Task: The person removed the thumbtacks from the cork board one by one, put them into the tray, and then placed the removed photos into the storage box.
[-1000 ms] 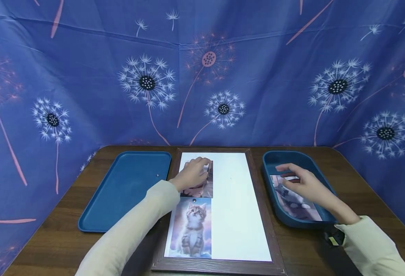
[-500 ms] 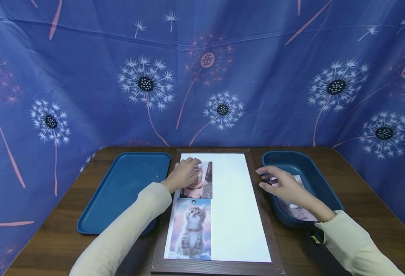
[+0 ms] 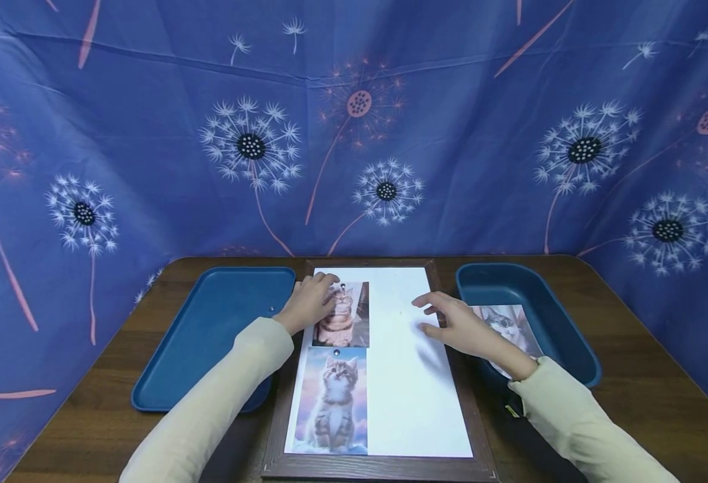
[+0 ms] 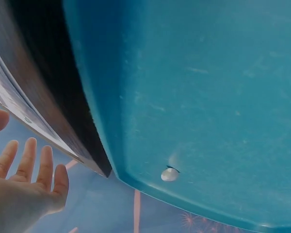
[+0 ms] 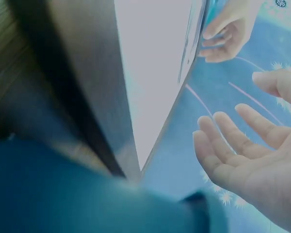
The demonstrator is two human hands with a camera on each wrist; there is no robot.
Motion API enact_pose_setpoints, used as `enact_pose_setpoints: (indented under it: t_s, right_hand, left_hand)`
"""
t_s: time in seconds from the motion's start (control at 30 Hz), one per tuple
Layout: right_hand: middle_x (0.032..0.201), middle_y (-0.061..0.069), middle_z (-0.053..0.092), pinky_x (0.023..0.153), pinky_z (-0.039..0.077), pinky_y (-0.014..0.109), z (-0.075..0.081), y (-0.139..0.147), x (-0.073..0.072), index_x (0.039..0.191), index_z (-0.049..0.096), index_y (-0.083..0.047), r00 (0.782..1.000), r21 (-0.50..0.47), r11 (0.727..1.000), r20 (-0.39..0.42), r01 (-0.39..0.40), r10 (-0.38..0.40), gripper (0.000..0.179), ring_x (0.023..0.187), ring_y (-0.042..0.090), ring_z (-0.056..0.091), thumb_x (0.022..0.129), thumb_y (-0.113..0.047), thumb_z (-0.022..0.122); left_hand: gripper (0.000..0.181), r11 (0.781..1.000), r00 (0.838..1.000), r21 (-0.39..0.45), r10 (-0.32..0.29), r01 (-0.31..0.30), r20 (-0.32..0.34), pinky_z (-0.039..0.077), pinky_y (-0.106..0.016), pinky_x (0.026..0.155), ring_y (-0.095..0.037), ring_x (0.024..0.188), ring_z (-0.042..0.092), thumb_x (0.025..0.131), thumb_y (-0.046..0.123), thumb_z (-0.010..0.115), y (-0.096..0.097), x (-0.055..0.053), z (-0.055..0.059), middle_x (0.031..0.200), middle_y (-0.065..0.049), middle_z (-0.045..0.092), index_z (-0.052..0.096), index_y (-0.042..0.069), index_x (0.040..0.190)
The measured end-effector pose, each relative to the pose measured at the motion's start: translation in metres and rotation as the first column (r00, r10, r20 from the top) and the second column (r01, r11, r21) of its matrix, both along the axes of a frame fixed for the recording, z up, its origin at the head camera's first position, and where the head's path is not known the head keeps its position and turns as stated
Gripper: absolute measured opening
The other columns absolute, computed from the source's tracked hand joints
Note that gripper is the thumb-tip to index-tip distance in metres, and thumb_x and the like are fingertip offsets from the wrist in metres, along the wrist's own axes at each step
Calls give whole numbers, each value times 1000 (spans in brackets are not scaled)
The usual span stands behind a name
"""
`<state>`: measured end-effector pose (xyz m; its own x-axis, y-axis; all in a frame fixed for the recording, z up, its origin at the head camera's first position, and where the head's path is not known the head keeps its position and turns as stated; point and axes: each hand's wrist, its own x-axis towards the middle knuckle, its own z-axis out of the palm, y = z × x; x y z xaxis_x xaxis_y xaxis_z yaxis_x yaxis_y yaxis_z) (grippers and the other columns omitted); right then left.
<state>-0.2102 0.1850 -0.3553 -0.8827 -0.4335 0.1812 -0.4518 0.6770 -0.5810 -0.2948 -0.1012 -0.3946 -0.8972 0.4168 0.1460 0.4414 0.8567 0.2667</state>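
My left hand (image 3: 308, 302) hovers with loosely bent fingers at the upper left of the framed white board (image 3: 414, 389), holding nothing. Beside its fingertips, a cat photo (image 3: 337, 325) lies on the board with a small round metal magnet or pin (image 3: 342, 286) at its top. Below that is a kitten photo (image 3: 332, 409), also with a silver bead-like piece (image 3: 336, 352) at its top edge. My right hand (image 3: 459, 327) is spread above the board's right edge, empty; the right wrist view shows its fingers (image 5: 223, 141) relaxed and apart.
Left of the board lies a blue tray (image 3: 209, 349) with one silver bead-like piece (image 4: 169, 174) on it. On the right a deeper blue bin (image 3: 571, 349) contains another cat photo (image 3: 507, 325), partly behind my right forearm. A dandelion-print cloth (image 3: 462, 134) hangs behind the wooden table (image 3: 76, 429).
My left hand has drawn left off the upper photo, uncovering its silver piece. From over the bin, my right hand has moved left, empty, to the board.
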Motion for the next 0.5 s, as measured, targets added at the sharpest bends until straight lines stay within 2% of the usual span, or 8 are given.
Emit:
enact_pose_setpoints:
  t_s: [0.23, 0.5]
  right_hand:
    - [116, 18, 57, 83, 48, 48, -2, -17, -8, 118, 53, -1, 999, 9, 999, 27, -33, 33, 37, 101, 33, 58, 83, -11, 64]
    - [115, 18, 57, 83, 48, 46, -6, -37, -18, 118, 53, 0, 998, 21, 999, 54, -45, 44, 38, 101, 33, 58, 83, -13, 64]
  left_hand:
    - [40, 999, 1000, -35, 19, -20, -25, 39, -46, 88, -30, 110, 50, 89, 22, 57, -2, -7, -3, 125, -10, 52, 48, 15, 127]
    - [41, 999, 1000, -34, 13, -13, -18, 38, -45, 87, -31, 111, 49, 88, 21, 59, 2, -12, 0, 122, -9, 54, 49, 15, 127]
